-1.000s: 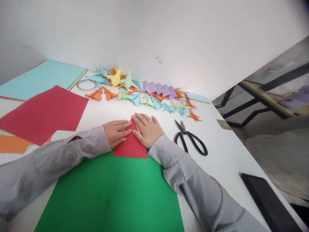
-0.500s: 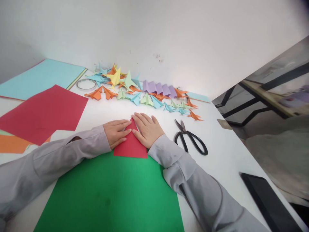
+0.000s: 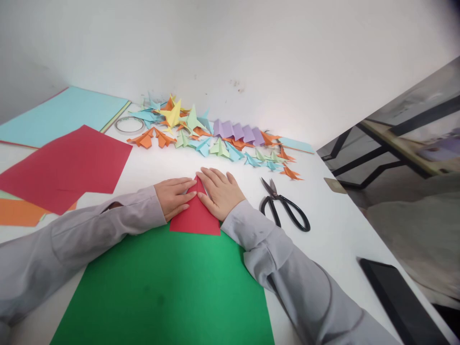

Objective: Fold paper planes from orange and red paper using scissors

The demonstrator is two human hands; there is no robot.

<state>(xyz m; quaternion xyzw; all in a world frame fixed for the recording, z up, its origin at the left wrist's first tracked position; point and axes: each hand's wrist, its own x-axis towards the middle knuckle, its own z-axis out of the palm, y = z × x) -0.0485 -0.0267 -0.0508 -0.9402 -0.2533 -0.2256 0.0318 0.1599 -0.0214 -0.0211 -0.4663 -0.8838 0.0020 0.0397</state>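
A small piece of red paper (image 3: 196, 218), folded to a point at its far end, lies partly over the near green sheet. My left hand (image 3: 174, 197) rests on its left side, fingers stretched out over the slanted edge. On the other side my right hand (image 3: 221, 191) lies flat, its fingers extended and the thumb pressing near the centre line. Both hands are open, and they cover most of the folded edges. Under my forearms spreads the large green sheet (image 3: 172, 287).
Black-handled scissors (image 3: 278, 203) lie right of my right hand, blades parted. Several folded paper planes (image 3: 219, 148) line the wall. A tape roll (image 3: 129, 125), red sheets (image 3: 82, 163), an orange sheet (image 3: 21, 212) and blue paper (image 3: 68, 115) lie left. A black tablet-like object (image 3: 398, 297) sits by the right edge.
The whole view has shifted very slightly. Both hands keep their places on the red paper.
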